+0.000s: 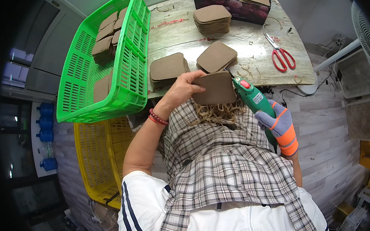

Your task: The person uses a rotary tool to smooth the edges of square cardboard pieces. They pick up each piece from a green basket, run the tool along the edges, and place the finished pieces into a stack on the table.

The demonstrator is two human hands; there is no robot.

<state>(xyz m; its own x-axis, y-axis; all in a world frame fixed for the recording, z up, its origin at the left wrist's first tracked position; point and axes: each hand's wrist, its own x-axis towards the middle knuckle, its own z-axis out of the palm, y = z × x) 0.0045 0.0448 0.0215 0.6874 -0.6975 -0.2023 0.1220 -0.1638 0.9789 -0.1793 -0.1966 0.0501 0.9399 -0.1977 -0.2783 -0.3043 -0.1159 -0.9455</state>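
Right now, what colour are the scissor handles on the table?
Red. The scissors lie on the table, clearest in the head view.

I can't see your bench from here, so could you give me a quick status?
Left hand holds a brown pad. Gloved right hand grips green glue gun, nozzle at pad edge. Nothing between them.

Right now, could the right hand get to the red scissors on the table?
Probably not freely: the right hand is wrapped around the green glue gun. The red scissors lie uncovered on the table ahead of it, path open, but the hand is occupied.
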